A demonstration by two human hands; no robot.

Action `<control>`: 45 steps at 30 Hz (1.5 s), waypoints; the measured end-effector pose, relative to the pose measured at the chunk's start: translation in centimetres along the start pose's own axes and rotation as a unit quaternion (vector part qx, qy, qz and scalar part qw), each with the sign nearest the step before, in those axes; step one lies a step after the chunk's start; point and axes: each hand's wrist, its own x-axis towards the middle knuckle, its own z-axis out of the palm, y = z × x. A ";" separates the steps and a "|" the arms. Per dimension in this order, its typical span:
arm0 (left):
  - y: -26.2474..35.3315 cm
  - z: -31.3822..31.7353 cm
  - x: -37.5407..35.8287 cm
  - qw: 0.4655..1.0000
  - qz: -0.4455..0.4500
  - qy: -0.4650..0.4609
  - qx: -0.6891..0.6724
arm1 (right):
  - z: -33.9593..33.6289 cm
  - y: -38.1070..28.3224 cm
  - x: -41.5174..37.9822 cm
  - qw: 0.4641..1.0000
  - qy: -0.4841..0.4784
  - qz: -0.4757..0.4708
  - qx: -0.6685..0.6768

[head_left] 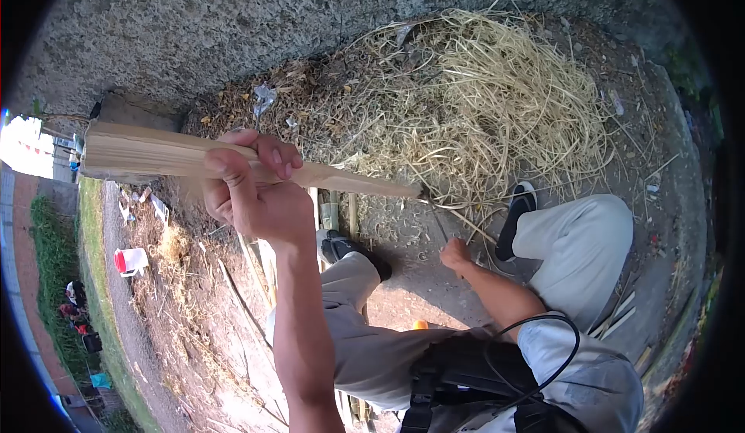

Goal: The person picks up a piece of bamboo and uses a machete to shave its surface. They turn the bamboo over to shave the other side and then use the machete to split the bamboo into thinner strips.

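My left hand (260,181) is raised and wrapped round a long pale piece of split bamboo (147,152). Its broad end is close to the camera, and it narrows toward the ground on the right. Lower down, my right hand (456,256) is closed on a knife (440,222), whose thin dark blade points up toward the bamboo's narrow end. Whether blade and bamboo touch is too small to tell. The knife's handle is mostly hidden in my fingers. A big heap of pale shavings (512,91) lies beyond the narrow end.
A rough concrete wall (256,22) runs behind the shavings. My shoes (516,219) rest on the littered ground, with bamboo lengths (330,214) beside one leg. A white jug with a red lid (132,261) stands off to the left. A black cable (576,340) loops by my right sleeve.
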 end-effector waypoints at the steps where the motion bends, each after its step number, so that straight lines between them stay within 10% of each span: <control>1: 0.0 0.1 -0.3 1.000 -0.006 0.007 0.000 | -1.4 -0.4 -1.0 1.000 0.009 0.018 0.014; 8: 0.0 0.4 0.8 0.997 -0.035 -0.037 -0.053 | -4.3 -4.1 -1.6 0.995 0.044 0.011 0.089; 21: -1.6 5.0 2.8 0.991 -0.105 -0.044 -0.069 | -36.0 -21.1 -11.8 0.934 0.102 -0.249 0.234; 37: -2.3 5.5 3.7 0.966 -0.166 -0.194 -0.036 | -31.6 -24.0 -10.1 0.896 0.082 -0.303 0.313; 40: -2.1 7.5 2.9 0.980 -0.127 -0.127 0.086 | -32.1 -23.9 -10.5 0.883 0.166 -0.300 0.322; 45: -1.3 7.0 2.4 0.903 -0.189 -0.280 0.266 | -36.4 -23.5 -13.5 0.834 0.262 -0.275 0.399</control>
